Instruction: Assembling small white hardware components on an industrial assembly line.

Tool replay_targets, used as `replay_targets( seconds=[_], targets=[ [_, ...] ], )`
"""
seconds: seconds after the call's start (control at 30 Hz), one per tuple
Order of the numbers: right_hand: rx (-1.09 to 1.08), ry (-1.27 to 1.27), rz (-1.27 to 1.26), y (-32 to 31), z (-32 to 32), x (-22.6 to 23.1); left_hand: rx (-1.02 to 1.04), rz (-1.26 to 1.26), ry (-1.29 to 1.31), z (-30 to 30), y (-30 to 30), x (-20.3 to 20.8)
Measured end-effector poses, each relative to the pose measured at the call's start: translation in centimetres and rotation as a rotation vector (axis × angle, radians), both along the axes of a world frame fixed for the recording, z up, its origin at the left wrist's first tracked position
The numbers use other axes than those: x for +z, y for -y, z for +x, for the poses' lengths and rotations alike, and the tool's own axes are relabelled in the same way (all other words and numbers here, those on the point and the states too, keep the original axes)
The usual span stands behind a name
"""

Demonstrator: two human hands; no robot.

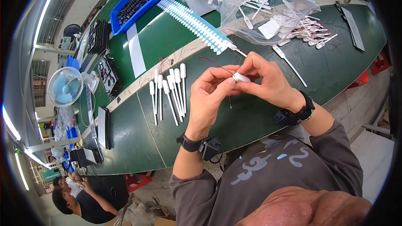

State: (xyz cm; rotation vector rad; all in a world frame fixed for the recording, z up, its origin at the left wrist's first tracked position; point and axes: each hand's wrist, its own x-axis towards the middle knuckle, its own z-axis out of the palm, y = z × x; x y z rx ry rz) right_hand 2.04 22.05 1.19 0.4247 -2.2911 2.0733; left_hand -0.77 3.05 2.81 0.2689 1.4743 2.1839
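Over the near part of the green table (201, 155), my left hand (209, 94) and my right hand (270, 77) meet around a small white plastic piece (241, 78). Fingers and thumbs of both hands pinch it, covering much of its shape. Thin dark red wires trail away from between the fingers. To the left of my left hand lie several white paddle-shaped plastic pieces with thin stems (168, 88), side by side. One more white paddle-shaped piece (289, 63) rests right of my right hand. Beyond my fingers stretches a teal strip with white stickers (194, 25).
A transparent plastic bag (234, 0) spills a pile of white wired pieces (312, 31) at the far right. A blue tray (117, 24) of small black parts stands far left. A pale raised rail (144, 77) crosses the table. Another person (92, 199) sits at lower left.
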Motion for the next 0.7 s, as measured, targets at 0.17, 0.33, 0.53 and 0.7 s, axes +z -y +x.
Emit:
replay_targets(
  seconds=[0.17,0.33,0.53,0.7],
  targets=[
    [-0.004,-0.083,0.089,0.0,-0.1,-0.1,-0.020,-0.023,-0.002,0.0,0.4,0.3],
    [0.005,-0.212,0.173,-0.1,-0.1,-0.1,-0.077,-0.046,0.031,-0.4,1.1,0.4],
    [0.036,-0.268,0.235,-0.3,-0.1,-0.4,-0.116,-0.126,0.002,-0.6,1.5,0.9],
    [0.032,-0.349,0.239,0.0,-0.1,-0.5,-0.127,-0.116,-0.016,-0.8,1.7,0.4]
  ],
)
